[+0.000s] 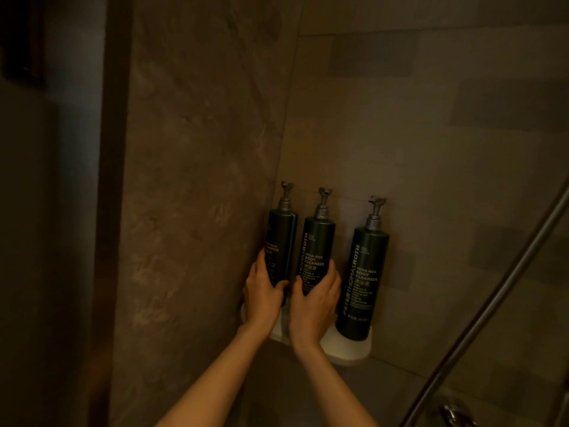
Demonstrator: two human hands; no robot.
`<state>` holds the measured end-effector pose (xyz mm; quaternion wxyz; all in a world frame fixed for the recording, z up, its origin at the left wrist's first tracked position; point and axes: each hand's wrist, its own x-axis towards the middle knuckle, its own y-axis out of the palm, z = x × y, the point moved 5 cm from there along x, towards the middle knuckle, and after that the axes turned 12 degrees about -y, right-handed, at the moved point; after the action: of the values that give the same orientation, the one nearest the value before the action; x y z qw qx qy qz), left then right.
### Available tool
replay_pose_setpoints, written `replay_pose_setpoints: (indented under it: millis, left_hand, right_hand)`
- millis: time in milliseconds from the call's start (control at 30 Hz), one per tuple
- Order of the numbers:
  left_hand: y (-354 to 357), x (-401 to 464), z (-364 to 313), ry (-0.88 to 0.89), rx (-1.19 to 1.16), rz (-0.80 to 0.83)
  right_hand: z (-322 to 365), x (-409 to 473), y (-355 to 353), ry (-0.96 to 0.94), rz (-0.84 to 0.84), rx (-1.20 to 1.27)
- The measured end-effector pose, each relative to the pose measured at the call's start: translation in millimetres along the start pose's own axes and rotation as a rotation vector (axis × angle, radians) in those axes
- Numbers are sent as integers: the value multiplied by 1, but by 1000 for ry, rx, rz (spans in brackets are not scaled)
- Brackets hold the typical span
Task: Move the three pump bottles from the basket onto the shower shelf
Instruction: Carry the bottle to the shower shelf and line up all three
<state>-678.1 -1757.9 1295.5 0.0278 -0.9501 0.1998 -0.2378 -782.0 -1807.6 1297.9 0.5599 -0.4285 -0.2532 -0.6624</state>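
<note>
While both grips clasp bottles: left hand (264, 295) on shampoo bottle (280, 238), right hand (314, 306) on middle bottle (317, 248).

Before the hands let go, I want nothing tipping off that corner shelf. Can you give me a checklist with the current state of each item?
1. All three bottles on the shower shelf: ok.
2. Right bottle upright, free of both hands: ok.
3. Middle bottle upright; the right hand is wrapped around its lower part, its base hidden: seating cannot tell.
4. Left bottle upright against the side wall; the left hand grips its lower part, base hidden: seating cannot tell.
5. Room at the shelf's front edge: ok by the right bottle, cannot tell behind the hands.
6. Labels facing out: ok on the middle and right, not ok on the left, which is turned aside.
</note>
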Motion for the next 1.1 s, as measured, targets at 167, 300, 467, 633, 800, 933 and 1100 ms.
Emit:
replay_pose_setpoints:
  millis: [167, 300, 467, 633, 800, 933, 1100]
  left_hand:
    - [-1, -1, -1, -13, -6, 5]
    - [-3, -2, -2, -16, 3, 12]
    - [-4, -1, -2, -17, -1, 42]
    - [-6, -9, -4, 12, 6, 71]
    - [-10, -35, -15, 117, 89, -36]
    - [1, -52, -36, 205, 126, -2]
    - [23, -51, -49, 151, 147, 51]
  right_hand:
    - [-1, 0, -1, -9, 3, 1]
    - [0, -1, -2, -21, -10, -7]
    - [0, -1, -1, -20, 4, -3]
    - [6, -6, -8, -74, 32, -40]
    - [16, -14, -34, -234, -12, -10]
    - [11, -1, -69, -343, -88, -10]
    - [-21, 25, -93, -174, -52, 3]
